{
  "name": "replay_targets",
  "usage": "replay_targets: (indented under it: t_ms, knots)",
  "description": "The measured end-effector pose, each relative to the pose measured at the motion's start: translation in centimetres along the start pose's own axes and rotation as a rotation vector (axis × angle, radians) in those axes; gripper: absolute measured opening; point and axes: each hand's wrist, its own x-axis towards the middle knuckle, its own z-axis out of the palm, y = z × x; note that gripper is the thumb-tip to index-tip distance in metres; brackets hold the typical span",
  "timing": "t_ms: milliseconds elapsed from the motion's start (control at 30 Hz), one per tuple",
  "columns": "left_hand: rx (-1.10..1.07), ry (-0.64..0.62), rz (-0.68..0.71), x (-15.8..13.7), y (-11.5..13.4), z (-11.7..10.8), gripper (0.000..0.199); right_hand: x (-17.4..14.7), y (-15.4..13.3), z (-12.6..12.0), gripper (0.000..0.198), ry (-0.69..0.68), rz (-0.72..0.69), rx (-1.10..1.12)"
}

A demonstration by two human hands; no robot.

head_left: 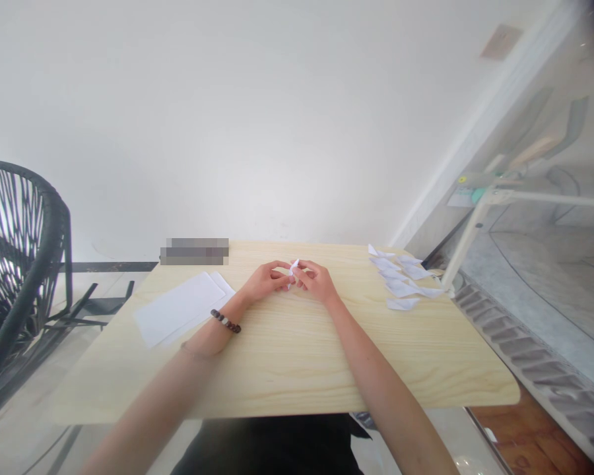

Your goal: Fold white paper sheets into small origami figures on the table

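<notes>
Near the middle of the wooden table [297,363], both my hands pinch a small piece of folded white paper [295,266] between their fingertips. My left hand [267,280], with a dark bead bracelet [226,321] at the wrist, is closed on its left side. My right hand [316,280] grips it from the right. A pointed tip of the paper sticks up between the hands, while the fingers hide most of the rest. To the right lie several folded white paper pieces [400,287] with pointed ends, grouped together.
Flat white paper sheets [181,310] lie on the table's left side, partly overlapping. A blurred-out dark item [195,252] sits at the back left edge. A dark woven chair [54,224] stands at left, and a white metal frame [468,241] rises beyond the right edge.
</notes>
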Motion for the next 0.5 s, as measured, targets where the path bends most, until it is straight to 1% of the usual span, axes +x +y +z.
replay_targets:
  t_ms: [300,500]
  knots:
    - [-0.058,0.035,-0.010,0.00,0.06,0.09,0.049,0.11,-0.18,0.18,0.038,0.016,-0.003,0.015]
    - [-0.057,0.030,-0.017,-0.05,0.11,0.04,0.050,0.12,-0.07,0.14,0.038,0.013,-0.010,0.012]
